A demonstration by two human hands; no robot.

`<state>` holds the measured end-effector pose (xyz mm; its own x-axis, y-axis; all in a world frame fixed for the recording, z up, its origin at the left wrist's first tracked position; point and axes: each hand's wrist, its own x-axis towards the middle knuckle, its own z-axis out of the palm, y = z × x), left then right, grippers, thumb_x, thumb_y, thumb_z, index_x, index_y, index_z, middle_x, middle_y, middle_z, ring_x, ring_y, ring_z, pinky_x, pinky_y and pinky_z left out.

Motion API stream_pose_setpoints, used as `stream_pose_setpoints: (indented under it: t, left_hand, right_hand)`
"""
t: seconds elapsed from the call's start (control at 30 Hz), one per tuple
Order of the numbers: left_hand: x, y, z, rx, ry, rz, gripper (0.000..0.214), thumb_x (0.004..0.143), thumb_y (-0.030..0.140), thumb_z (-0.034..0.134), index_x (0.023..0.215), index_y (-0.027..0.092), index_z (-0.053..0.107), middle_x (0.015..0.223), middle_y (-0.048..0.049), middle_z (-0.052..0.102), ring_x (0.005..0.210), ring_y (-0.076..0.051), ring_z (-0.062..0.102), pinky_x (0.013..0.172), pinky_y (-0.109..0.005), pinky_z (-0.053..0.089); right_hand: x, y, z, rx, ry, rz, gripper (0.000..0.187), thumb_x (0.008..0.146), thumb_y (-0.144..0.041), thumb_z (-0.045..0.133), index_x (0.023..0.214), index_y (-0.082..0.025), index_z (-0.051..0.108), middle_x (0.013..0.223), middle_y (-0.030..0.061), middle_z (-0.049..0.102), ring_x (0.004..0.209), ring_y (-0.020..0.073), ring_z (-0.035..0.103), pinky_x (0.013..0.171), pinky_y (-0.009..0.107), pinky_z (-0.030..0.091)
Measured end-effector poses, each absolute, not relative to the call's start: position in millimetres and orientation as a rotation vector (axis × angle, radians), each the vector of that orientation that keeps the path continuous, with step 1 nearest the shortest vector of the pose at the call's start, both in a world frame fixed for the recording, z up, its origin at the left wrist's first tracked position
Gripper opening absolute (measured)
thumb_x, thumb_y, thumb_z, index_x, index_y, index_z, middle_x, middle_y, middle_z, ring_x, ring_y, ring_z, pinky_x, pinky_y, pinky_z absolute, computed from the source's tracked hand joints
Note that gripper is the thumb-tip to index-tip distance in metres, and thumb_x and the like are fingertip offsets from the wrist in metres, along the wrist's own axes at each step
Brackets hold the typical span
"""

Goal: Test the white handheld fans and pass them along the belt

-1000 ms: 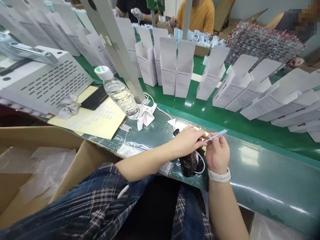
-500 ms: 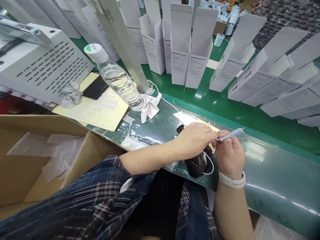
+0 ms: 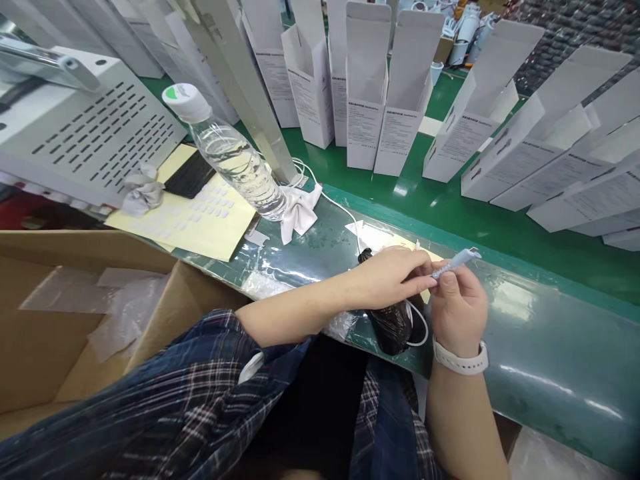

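My right hand (image 3: 457, 303), with a white watch at the wrist, pinches a thin pale-blue stick-like part (image 3: 455, 261) that points up and to the right. My left hand (image 3: 393, 275) reaches across from the left, its fingers closed at the lower end of the same part. Both hands hover over the green work mat (image 3: 525, 333) at the table's near edge. Under them lies a black bag (image 3: 390, 323) with a white cable (image 3: 420, 330) looped beside it.
A clear water bottle (image 3: 235, 160) leans by a white cloth (image 3: 300, 210). Yellow sticker sheets (image 3: 200, 223) lie to the left, near a white perforated machine (image 3: 85, 133). Rows of open white cartons (image 3: 367, 100) stand and lie on the green conveyor (image 3: 450, 213). A cardboard box (image 3: 75, 307) sits at lower left.
The view tilted downward, so the people at the far side left the frame. My hands stayed together on the thin part, which shifted slightly in my fingers.
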<state>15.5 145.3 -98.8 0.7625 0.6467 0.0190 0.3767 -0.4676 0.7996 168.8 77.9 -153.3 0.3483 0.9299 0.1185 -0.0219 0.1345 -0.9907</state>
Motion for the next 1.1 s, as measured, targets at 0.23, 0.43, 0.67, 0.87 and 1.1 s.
stream_pose_setpoints:
  t: [0.23,0.43,0.67,0.87,1.1]
  left_hand:
    - [24.6,145.6,-106.3,2.286,0.827,0.398,0.021,0.098,0.029,0.056,0.080,0.017,0.059,0.081,-0.0032,0.065,0.088,-0.020,0.059,0.087,-0.035,0.044]
    - [30.1,147.2,-116.5,2.279,0.812,0.215,0.015,0.096,0.024,0.057,0.084,0.016,0.062,0.084,-0.0059,0.069,0.085,-0.022,0.063,0.075,-0.033,0.044]
    - [30.6,143.6,-113.3,1.873,0.773,0.176,0.014,0.094,0.016,0.055,0.106,0.021,0.050,0.076,0.0027,0.073,0.080,-0.017,0.067,0.075,-0.029,0.044]
    - [31.7,142.3,-112.0,1.741,0.708,0.258,0.009,0.094,0.017,0.052,0.099,0.021,0.045,0.088,-0.0011,0.071,0.084,-0.015,0.066,0.079,-0.029,0.047]
    - [41.0,138.7,-119.4,1.682,0.714,0.395,0.006,0.096,0.026,0.053,0.098,0.020,0.051,0.077,0.0030,0.061,0.068,-0.011,0.060,0.072,-0.027,0.047]
  right_hand:
    - [171.8,76.0,-143.8,-1.065,-0.920,0.863,0.025,0.088,-0.045,0.071,0.106,-0.028,0.073,0.078,-0.0006,0.056,0.065,0.0138,0.051,0.060,0.030,0.041]
    - [179.1,75.2,-142.3,-1.185,-1.128,0.779,0.035,0.088,-0.055,0.067,0.108,-0.028,0.075,0.086,0.0029,0.058,0.079,0.0190,0.055,0.072,0.035,0.045]
    - [183.6,77.2,-149.8,-1.264,-0.965,0.802,0.022,0.087,-0.043,0.071,0.081,-0.022,0.070,0.072,-0.0010,0.058,0.068,0.0146,0.050,0.067,0.030,0.040]
    - [183.3,77.9,-155.5,-1.252,-0.817,0.831,0.028,0.086,-0.042,0.072,0.071,-0.020,0.062,0.063,-0.0040,0.050,0.063,0.0121,0.045,0.063,0.028,0.036]
    - [183.0,77.3,-153.4,-1.251,-0.783,0.817,0.027,0.085,-0.041,0.072,0.072,-0.019,0.063,0.063,-0.0040,0.053,0.059,0.0109,0.045,0.058,0.027,0.036]
